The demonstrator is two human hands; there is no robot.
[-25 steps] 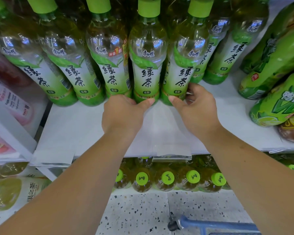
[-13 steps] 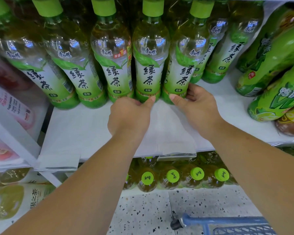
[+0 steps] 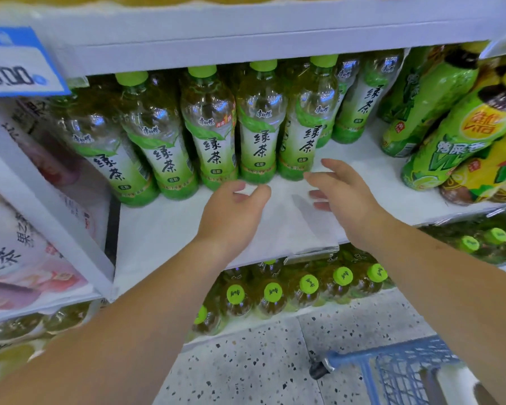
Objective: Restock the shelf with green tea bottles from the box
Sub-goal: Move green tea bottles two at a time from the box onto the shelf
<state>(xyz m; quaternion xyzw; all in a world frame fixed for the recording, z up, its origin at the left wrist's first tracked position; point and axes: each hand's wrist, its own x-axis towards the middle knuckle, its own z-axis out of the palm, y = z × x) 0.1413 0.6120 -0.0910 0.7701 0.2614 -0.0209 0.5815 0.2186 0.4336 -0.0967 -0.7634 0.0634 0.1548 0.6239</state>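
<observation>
White store shelving fills the view, with a speckled floor (image 3: pixel 246 372) below. On the middle shelf (image 3: pixel 164 229) a front row of green tea bottles (image 3: pixel 259 135) stands upright, caps up and labels facing out. A broad bare strip of board lies between the row and the shelf edge. A blue basket cart (image 3: pixel 392 372) sits low to the right. No box is in view.

Both hands hover over that bare strip and hold nothing. The left hand (image 3: pixel 231 211) is loosely curled, and the right hand (image 3: pixel 342 197) is spread wide. The row lies straight ahead of both, just beyond the fingertips. The right hand is the nearer one, just beside the base of the end bottle (image 3: pixel 303 141). New bottles would likely go upright into the bare strip, and the cart lies on the right hand's side.
</observation>
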